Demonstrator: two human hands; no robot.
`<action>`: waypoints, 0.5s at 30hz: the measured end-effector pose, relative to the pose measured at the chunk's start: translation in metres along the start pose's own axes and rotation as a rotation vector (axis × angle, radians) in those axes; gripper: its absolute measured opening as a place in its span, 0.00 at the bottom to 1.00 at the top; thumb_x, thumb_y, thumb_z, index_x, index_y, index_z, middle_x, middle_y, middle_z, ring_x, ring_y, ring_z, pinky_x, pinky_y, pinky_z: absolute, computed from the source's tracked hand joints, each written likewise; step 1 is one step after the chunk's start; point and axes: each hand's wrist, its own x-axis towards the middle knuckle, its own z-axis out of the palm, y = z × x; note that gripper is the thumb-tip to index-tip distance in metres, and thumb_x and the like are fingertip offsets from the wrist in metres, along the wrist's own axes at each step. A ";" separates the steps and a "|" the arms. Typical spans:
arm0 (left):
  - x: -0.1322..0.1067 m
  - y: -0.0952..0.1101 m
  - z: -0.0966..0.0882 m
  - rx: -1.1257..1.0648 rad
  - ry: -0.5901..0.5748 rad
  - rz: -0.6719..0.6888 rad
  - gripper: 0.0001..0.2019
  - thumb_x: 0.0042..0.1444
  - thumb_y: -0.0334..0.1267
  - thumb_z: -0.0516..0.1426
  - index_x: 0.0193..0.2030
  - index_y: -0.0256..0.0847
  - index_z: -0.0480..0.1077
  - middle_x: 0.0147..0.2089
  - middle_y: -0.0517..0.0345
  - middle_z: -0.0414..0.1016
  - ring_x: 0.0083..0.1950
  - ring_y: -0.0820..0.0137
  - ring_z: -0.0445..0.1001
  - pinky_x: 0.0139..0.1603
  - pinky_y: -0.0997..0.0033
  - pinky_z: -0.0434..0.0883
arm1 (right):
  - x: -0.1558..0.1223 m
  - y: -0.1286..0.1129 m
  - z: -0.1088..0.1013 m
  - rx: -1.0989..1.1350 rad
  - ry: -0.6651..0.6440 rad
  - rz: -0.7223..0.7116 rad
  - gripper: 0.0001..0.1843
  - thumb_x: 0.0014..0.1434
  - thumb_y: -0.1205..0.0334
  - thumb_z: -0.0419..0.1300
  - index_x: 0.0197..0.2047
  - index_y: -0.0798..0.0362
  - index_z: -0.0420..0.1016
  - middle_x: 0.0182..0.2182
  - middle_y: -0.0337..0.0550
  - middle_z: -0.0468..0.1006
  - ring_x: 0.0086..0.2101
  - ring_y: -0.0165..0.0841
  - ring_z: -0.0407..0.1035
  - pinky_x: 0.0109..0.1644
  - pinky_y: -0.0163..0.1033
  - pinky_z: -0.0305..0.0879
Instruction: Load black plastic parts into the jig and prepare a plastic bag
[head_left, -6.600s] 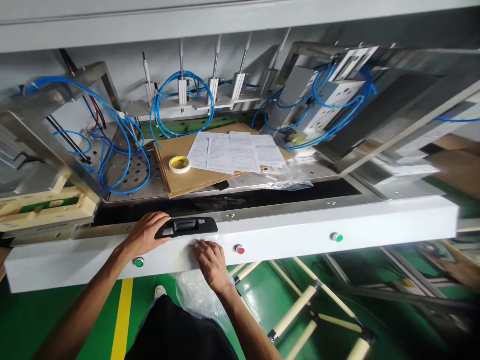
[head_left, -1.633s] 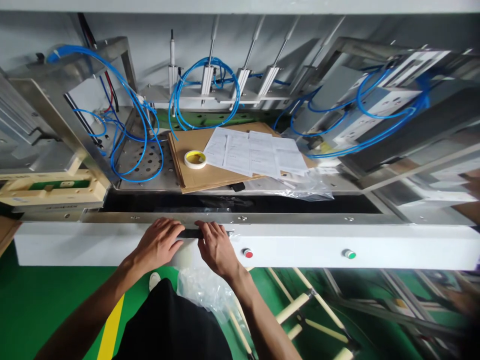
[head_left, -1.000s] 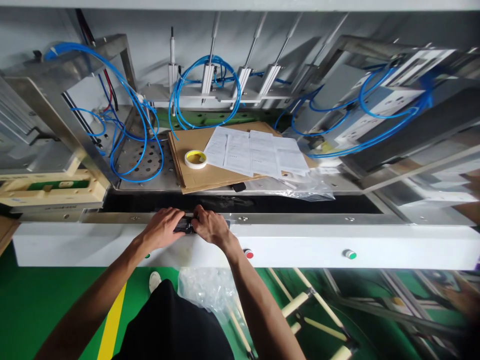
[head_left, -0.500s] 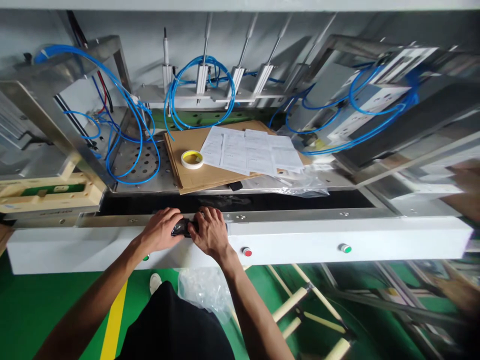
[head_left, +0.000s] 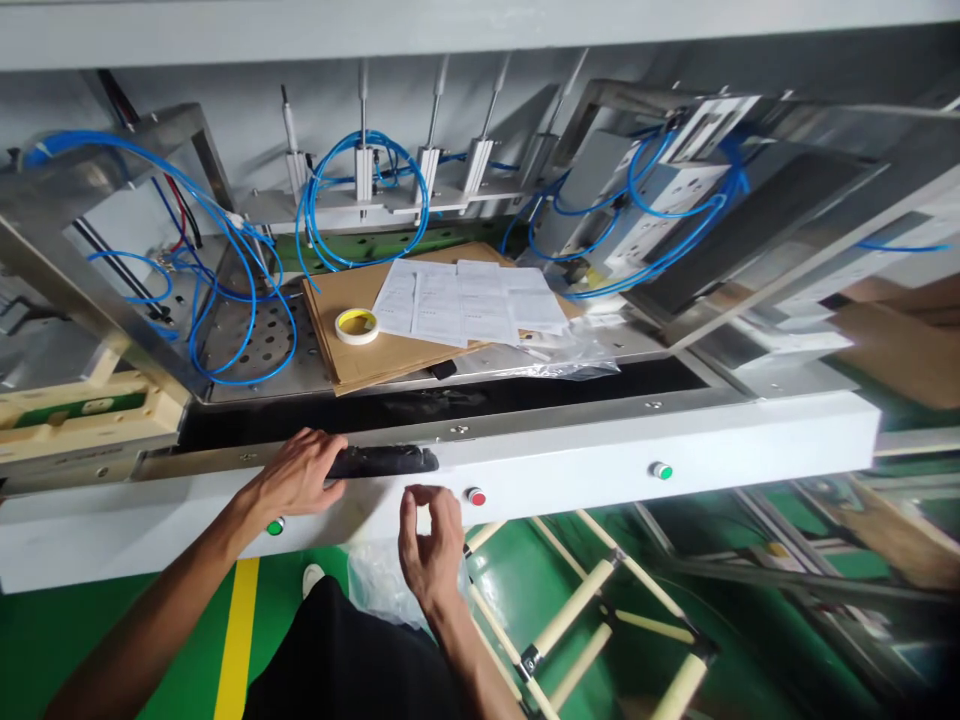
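Observation:
A long black object in shiny clear wrap [head_left: 390, 459] lies along the white front ledge of the machine. My left hand [head_left: 304, 472] is closed around its left end, thumb in front and fingers behind. Just below its right end, apart from it, is my right hand [head_left: 435, 545], in front of the ledge. Its thumb and fingers curl together into a ring, and anything pinched between the tips is too small to make out. A red button [head_left: 476, 497] sits right of that hand, and a green button [head_left: 276, 526] lies under my left wrist.
Behind the ledge, cardboard sheets [head_left: 405, 366] carry papers [head_left: 472, 305] and a tape roll [head_left: 357, 326]. Looped blue air hoses [head_left: 367, 262] hang at the back. Another green button [head_left: 661, 471] is on the right. A cream pipe frame [head_left: 574, 610] stands on the floor below.
My right hand has come off the wrapped black object and drawn back toward me. My left hand stays on its left end. The whole view has shifted and tilted slightly.

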 end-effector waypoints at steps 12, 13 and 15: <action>-0.008 0.012 0.022 -0.237 -0.203 -0.160 0.17 0.75 0.43 0.45 0.39 0.43 0.68 0.37 0.52 0.79 0.41 0.61 0.81 0.45 0.62 0.76 | -0.012 -0.004 0.034 0.822 -0.371 0.765 0.34 0.56 0.25 0.64 0.39 0.51 0.75 0.33 0.44 0.80 0.35 0.37 0.73 0.45 0.45 0.70; -0.015 0.017 0.032 -0.280 -0.189 -0.188 0.16 0.75 0.43 0.45 0.41 0.43 0.70 0.39 0.51 0.81 0.43 0.62 0.82 0.46 0.63 0.77 | -0.012 -0.004 0.031 0.811 -0.353 0.759 0.33 0.57 0.25 0.64 0.36 0.50 0.74 0.30 0.41 0.77 0.33 0.37 0.71 0.42 0.44 0.69; -0.030 0.030 0.053 -0.376 -0.119 -0.270 0.17 0.75 0.44 0.45 0.49 0.43 0.74 0.50 0.47 0.84 0.52 0.60 0.83 0.52 0.63 0.79 | -0.015 -0.003 0.023 0.793 -0.320 0.733 0.32 0.57 0.25 0.64 0.35 0.50 0.74 0.26 0.38 0.72 0.29 0.34 0.65 0.37 0.42 0.65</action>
